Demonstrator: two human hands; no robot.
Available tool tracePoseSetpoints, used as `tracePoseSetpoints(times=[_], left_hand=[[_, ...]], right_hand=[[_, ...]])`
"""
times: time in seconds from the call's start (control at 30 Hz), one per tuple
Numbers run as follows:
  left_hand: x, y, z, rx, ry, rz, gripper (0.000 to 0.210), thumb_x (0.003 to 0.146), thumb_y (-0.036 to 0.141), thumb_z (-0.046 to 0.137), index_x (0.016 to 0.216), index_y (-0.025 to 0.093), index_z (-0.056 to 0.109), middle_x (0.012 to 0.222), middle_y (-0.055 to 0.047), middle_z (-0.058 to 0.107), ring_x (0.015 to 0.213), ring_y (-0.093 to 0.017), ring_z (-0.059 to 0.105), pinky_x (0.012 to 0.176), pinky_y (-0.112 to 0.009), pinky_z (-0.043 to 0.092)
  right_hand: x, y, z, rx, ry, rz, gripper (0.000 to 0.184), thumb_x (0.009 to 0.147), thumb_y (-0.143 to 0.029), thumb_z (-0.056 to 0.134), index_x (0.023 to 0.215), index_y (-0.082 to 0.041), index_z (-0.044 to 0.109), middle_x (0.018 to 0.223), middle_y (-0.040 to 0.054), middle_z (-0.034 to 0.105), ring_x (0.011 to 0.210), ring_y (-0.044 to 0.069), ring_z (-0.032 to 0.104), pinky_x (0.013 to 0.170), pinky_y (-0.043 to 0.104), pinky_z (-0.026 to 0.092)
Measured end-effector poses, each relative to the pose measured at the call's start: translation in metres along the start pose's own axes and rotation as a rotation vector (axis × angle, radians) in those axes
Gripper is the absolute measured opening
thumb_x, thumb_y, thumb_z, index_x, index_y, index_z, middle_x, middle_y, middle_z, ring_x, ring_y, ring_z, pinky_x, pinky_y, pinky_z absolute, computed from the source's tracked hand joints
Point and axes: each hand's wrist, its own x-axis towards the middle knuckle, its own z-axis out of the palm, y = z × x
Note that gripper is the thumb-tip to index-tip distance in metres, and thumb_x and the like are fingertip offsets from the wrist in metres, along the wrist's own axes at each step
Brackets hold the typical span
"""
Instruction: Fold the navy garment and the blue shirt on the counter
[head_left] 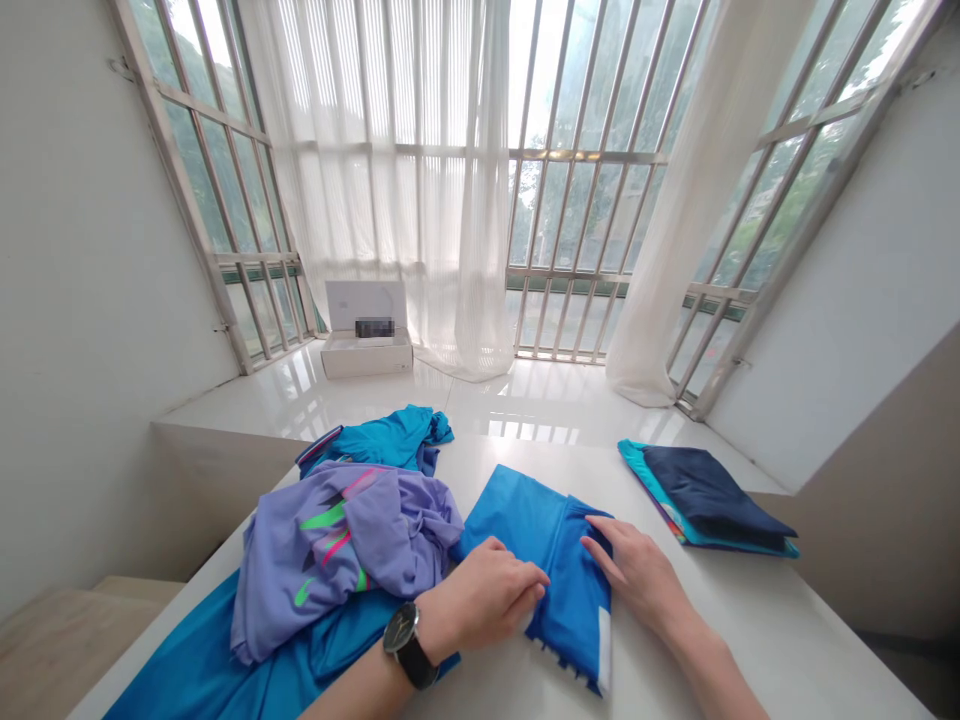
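Observation:
A bright blue garment, partly folded, lies on the white table before me. It has a raised folded flap along its right part and a white strip near its lower right corner. My left hand, with a black watch on the wrist, rests over the lower left of this garment, fingers curled and pinched at the cloth. On the right edge of the flap lies my right hand, its thumb and fingers apart and touching the fabric. A crumpled lavender shirt with green and pink print sits left of my left hand.
Teal-blue cloth spreads under the lavender shirt, and another teal garment lies behind it. A folded stack with a navy piece on top sits at right. An open white box stands on the sill by curtains and barred windows.

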Motion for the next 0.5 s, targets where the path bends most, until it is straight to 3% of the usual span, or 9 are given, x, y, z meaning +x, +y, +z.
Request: tracePoseSetpoints(times=[0.1, 0.17, 0.27, 0.33, 0.4, 0.5], left_hand=[[0.0, -0.006, 0.0, -0.01, 0.023, 0.029, 0.03, 0.105, 0.025, 0.036, 0.116, 0.026, 0.064, 0.104, -0.003, 0.074, 0.097, -0.019, 0.066, 0.095, -0.033, 0.042], [-0.001, -0.014, -0.001, 0.048, 0.059, -0.008, 0.025, 0.103, 0.022, 0.042, 0.113, 0.024, 0.065, 0.112, -0.005, 0.071, 0.106, -0.021, 0.062, 0.098, -0.034, 0.041], [-0.002, -0.025, -0.001, 0.133, 0.086, -0.058, 0.018, 0.1, 0.022, 0.048, 0.108, 0.022, 0.064, 0.118, -0.006, 0.067, 0.111, -0.023, 0.058, 0.101, -0.037, 0.041], [-0.002, -0.029, 0.001, 0.161, 0.088, -0.063, 0.016, 0.099, 0.022, 0.049, 0.107, 0.022, 0.063, 0.119, -0.005, 0.066, 0.11, -0.023, 0.058, 0.1, -0.037, 0.042], [-0.001, -0.03, 0.002, 0.183, 0.086, -0.068, 0.015, 0.099, 0.022, 0.05, 0.106, 0.022, 0.063, 0.117, -0.005, 0.066, 0.108, -0.023, 0.058, 0.098, -0.038, 0.043], [0.001, -0.025, 0.0, 0.22, 0.06, -0.082, 0.016, 0.099, 0.026, 0.049, 0.1, 0.021, 0.065, 0.105, -0.005, 0.069, 0.099, -0.023, 0.061, 0.093, -0.039, 0.045]], right_hand=[[-0.001, -0.005, -0.001, 0.0, -0.021, -0.04, 0.059, 0.089, -0.061, 0.052, 0.132, -0.02, 0.061, 0.142, 0.0154, 0.058, 0.133, 0.034, 0.051, 0.109, 0.051, 0.042], [-0.003, -0.011, -0.004, 0.015, -0.006, -0.091, 0.06, 0.086, -0.061, 0.058, 0.131, -0.021, 0.061, 0.143, 0.0157, 0.057, 0.133, 0.035, 0.051, 0.109, 0.051, 0.042], [-0.007, -0.022, -0.011, 0.092, -0.095, -0.126, 0.038, 0.091, -0.052, 0.053, 0.111, -0.023, 0.066, 0.106, 0.0097, 0.073, 0.096, 0.025, 0.068, 0.086, 0.038, 0.053], [-0.01, -0.029, -0.014, 0.12, -0.216, -0.115, 0.031, 0.094, -0.049, 0.049, 0.096, -0.023, 0.066, 0.075, 0.0022, 0.069, 0.068, 0.019, 0.063, 0.067, 0.032, 0.049], [-0.013, -0.035, -0.018, 0.129, -0.285, -0.117, 0.03, 0.092, -0.05, 0.051, 0.091, -0.023, 0.066, 0.064, -0.0019, 0.062, 0.058, 0.016, 0.057, 0.06, 0.03, 0.043], [-0.013, -0.039, -0.025, 0.143, -0.29, -0.113, 0.033, 0.09, -0.054, 0.053, 0.099, -0.025, 0.066, 0.065, -0.0029, 0.061, 0.06, 0.016, 0.057, 0.06, 0.029, 0.042]])
